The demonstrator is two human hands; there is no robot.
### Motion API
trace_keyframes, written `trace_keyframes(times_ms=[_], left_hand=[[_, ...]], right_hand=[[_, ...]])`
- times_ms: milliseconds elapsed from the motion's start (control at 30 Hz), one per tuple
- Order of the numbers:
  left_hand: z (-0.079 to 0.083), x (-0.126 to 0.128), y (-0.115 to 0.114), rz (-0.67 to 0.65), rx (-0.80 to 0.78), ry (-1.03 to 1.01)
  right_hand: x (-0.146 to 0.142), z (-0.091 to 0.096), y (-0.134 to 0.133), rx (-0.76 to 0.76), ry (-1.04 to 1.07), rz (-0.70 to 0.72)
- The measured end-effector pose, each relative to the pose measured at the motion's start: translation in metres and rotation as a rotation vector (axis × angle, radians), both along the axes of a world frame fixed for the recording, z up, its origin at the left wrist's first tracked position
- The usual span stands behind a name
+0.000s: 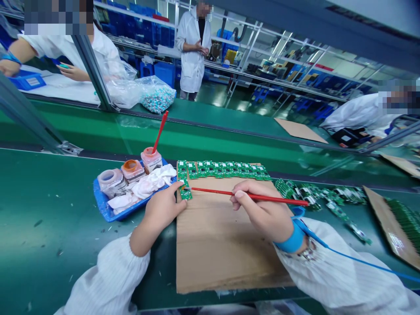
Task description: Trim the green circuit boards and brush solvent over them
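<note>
My right hand grips a thin red paintbrush near the middle of its handle, fingers pinched together. The brush tip points left and meets a small green circuit board on the cardboard sheet. My left hand steadies that board at its left edge between index finger and thumb. Along the far edge of the cardboard lies a row of several similar circuit boards. A blue strap with a cord circles my right wrist.
Left of the cardboard, a blue tray holds jars, one with a red stick, and white cloths. More boards lie in a heap on the right. A metal post rises at the left. Co-workers are beyond the bench.
</note>
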State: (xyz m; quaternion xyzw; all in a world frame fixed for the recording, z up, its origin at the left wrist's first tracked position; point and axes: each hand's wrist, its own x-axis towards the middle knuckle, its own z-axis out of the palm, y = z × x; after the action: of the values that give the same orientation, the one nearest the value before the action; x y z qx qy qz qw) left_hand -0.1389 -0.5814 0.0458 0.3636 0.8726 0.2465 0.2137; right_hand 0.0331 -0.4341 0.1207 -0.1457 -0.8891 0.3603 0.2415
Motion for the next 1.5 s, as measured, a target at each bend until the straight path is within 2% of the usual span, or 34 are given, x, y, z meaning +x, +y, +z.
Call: trace_keyframes(times_ms=[333, 533, 667, 767, 900, 1000, 1133, 1300, 1500], left_hand=[[0.002, -0.001, -0.001, -0.003, 0.003, -0.009], [-0.001, -0.003, 0.001, -0.004, 0.018, -0.008], [0.003, 0.000, -0.003, -0.001, 0.058, -0.008], [0.008, 0.009, -0.018, 0.032, 0.106, -0.013], [0.000, 0.034, -0.053, 0.119, 0.157, -0.030], [-0.021, 0.055, -0.080, 0.262, 0.174, -0.017], [-0.057, 0.077, -0.106, 0.432, 0.174, 0.053], [-0.087, 0.085, -0.115, 0.467, 0.187, 0.170], [-0.099, 0.080, -0.116, 0.436, 0.209, 0.264]], right_hand=[[0.012, 0.007, -0.001, -0.007, -0.105, 0.046], [0.021, 0.007, 0.006, 0.025, -0.023, -0.057], [0.031, 0.014, 0.008, -0.058, 0.096, -0.061], [0.028, 0.025, 0.004, -0.132, 0.188, -0.013], [-0.008, 0.041, -0.016, -0.110, 0.148, 0.161], [-0.056, 0.043, -0.039, -0.113, 0.106, 0.291], [-0.116, 0.031, -0.066, -0.063, 0.152, 0.363], [-0.151, 0.014, -0.083, 0.003, 0.155, 0.399], [-0.176, -0.004, -0.095, 0.073, 0.089, 0.466]])
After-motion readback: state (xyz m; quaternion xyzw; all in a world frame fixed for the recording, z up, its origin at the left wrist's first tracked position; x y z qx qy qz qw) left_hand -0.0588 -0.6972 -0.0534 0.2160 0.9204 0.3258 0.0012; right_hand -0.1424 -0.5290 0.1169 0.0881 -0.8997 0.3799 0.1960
